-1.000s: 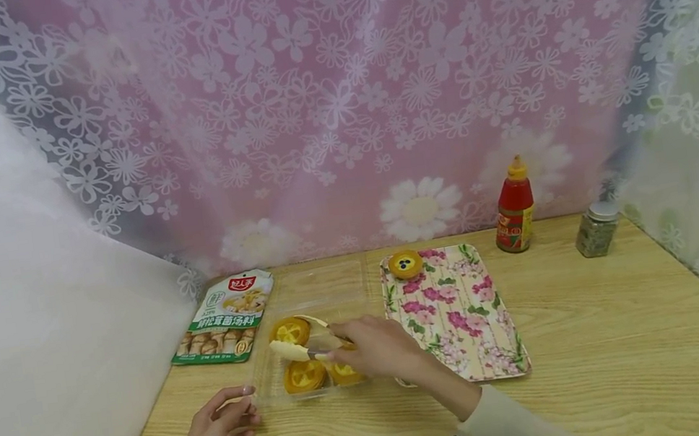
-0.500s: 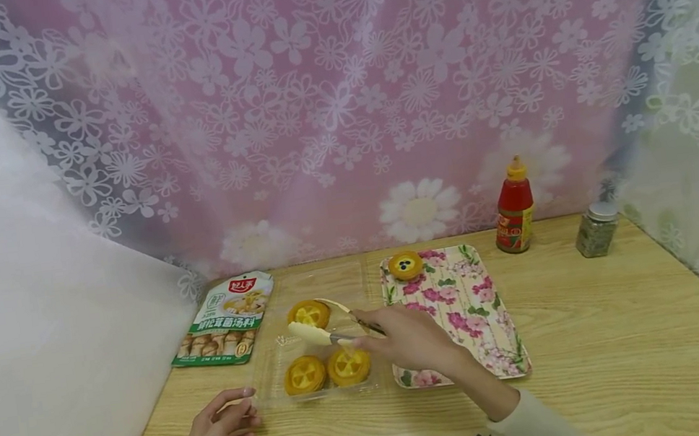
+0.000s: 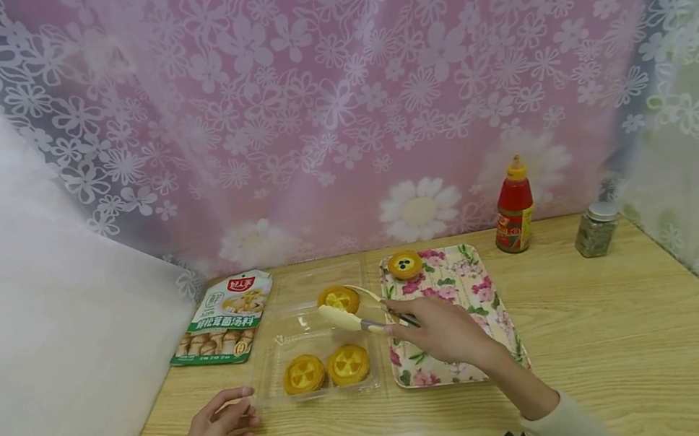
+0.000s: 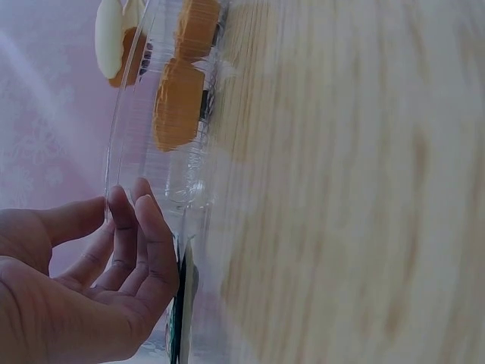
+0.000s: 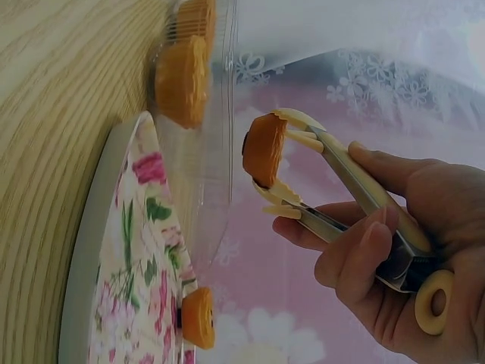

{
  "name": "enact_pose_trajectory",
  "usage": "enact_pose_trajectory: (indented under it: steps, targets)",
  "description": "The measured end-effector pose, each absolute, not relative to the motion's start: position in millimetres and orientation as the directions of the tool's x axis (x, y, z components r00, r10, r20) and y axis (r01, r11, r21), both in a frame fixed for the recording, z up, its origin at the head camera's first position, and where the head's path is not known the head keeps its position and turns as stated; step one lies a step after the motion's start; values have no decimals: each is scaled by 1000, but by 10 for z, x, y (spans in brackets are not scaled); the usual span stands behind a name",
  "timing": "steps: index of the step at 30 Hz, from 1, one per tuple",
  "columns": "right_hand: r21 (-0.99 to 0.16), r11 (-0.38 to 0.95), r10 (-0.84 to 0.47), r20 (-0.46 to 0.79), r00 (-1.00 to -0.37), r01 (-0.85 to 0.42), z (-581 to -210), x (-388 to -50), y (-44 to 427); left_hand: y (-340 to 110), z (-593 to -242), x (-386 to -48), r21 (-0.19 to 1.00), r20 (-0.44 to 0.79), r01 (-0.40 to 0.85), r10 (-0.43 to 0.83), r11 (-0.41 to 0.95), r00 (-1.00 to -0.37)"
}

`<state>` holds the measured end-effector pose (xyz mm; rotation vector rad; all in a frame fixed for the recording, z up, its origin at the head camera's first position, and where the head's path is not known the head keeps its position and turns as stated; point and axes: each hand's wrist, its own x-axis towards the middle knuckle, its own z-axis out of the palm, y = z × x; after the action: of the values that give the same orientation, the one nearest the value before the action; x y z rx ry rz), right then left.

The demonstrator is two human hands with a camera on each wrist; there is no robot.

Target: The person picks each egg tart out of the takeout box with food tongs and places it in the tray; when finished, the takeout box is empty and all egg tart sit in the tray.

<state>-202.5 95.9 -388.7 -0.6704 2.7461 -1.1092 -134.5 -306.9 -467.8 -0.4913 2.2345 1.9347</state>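
Note:
My right hand (image 3: pixel 444 326) grips metal tongs (image 5: pixel 352 178) with cream tips. Between the tips an egg tart (image 5: pixel 265 148) is held in the air, over the right back part of the clear plastic container (image 3: pixel 264 374). Two more tarts (image 3: pixel 304 375) (image 3: pixel 349 365) sit along the container's front side. My left hand (image 3: pixel 214 431) is at the container's front left corner; in the left wrist view, thumb and fingertips pinch its thin rim (image 4: pixel 114 144). On the flowered tray (image 3: pixel 459 313), a tart with dark dots (image 3: pixel 405 265) lies at the back left corner.
A green and white food packet (image 3: pixel 223 321) lies left of the container. Behind and right of the tray stand a red sauce bottle (image 3: pixel 514 209) with a yellow cap and a small glass jar (image 3: pixel 597 230). A flowered curtain (image 3: pixel 335 103) hangs behind the table.
The right hand has moved right and back with the tongs, lifting the held tart from the container's back left area. The left hand stays in place.

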Motion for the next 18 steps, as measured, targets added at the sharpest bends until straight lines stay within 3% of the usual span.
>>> enact_pose_trajectory:
  steps: [18]
  targets:
    - [-637,703,-353,72,-933,-316,-3936,-2087,1524,-3094,-4676,-1347,940,-313,-327,-125,103,-941]
